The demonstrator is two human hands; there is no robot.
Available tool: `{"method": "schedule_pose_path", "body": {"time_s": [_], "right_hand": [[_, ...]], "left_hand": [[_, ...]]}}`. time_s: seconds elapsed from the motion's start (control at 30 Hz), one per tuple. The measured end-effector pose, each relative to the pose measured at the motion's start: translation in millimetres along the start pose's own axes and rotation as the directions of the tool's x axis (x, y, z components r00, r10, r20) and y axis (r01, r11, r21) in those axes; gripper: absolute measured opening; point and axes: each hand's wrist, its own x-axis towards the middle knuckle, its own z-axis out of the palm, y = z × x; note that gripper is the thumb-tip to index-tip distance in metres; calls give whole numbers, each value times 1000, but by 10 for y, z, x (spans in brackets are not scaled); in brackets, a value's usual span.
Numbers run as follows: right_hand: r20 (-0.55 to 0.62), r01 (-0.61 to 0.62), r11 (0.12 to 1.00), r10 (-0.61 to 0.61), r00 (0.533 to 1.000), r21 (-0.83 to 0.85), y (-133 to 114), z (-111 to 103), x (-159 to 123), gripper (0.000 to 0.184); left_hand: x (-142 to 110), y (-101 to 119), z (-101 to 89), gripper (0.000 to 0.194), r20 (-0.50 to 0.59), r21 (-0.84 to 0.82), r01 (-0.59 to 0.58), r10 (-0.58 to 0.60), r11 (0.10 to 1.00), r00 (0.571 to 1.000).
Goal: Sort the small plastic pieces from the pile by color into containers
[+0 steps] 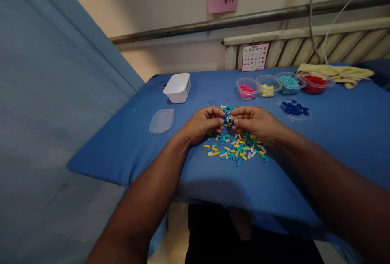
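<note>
My left hand (204, 125) and my right hand (255, 124) face each other above the table, fingertips pinched. Between them are small dark-blue and pale toy bricks (228, 118); my fingers partly hide these, so I cannot tell how many are joined. Just under and in front of my hands lies a loose pile of small bricks (236, 150) in yellow, teal, green, blue and white. More bricks show behind my fingertips.
A white tub (178, 87) and a clear lid (162, 121) are at left. Clear containers hold pink (247, 90), yellow (267, 90), turquoise (289, 84) and red bricks (315, 83). Dark-blue bricks (294, 107) lie on another lid. A yellow cloth (335, 71) and a picture card (255, 57) are behind.
</note>
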Motion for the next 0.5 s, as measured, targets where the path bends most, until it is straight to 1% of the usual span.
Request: {"method": "schedule_pose_path", "body": {"time_s": [0.07, 0.17, 0.23, 0.3, 0.37, 0.43, 0.5], "right_hand": [[-12, -33, 994, 34, 999, 105, 8, 45, -3, 33], [-16, -55, 986, 58, 998, 159, 24, 103, -17, 32], [-27, -55, 985, 60, 998, 162, 36, 122, -22, 34], [-15, -51, 988, 54, 998, 149, 50, 133, -24, 35], [8, -45, 989, 44, 999, 139, 66, 142, -22, 36], [13, -42, 988, 41, 999, 147, 80, 149, -20, 36], [7, -49, 985, 49, 999, 168, 87, 149, -18, 33]], "left_hand": [[0, -25, 57, 33, 29, 51, -9, 7, 999, 1000], [18, -88, 98, 29, 39, 117, -51, 47, 992, 998], [37, -136, 97, 28, 13, 167, -117, 117, 979, 993], [53, -172, 90, 26, -11, 253, -221, 231, 942, 973], [59, -182, 91, 20, 11, 382, -346, 370, 857, 929], [56, -172, 102, 14, 72, 511, -452, 487, 732, 870], [51, -159, 116, 16, 128, 595, -504, 545, 626, 829]]}}
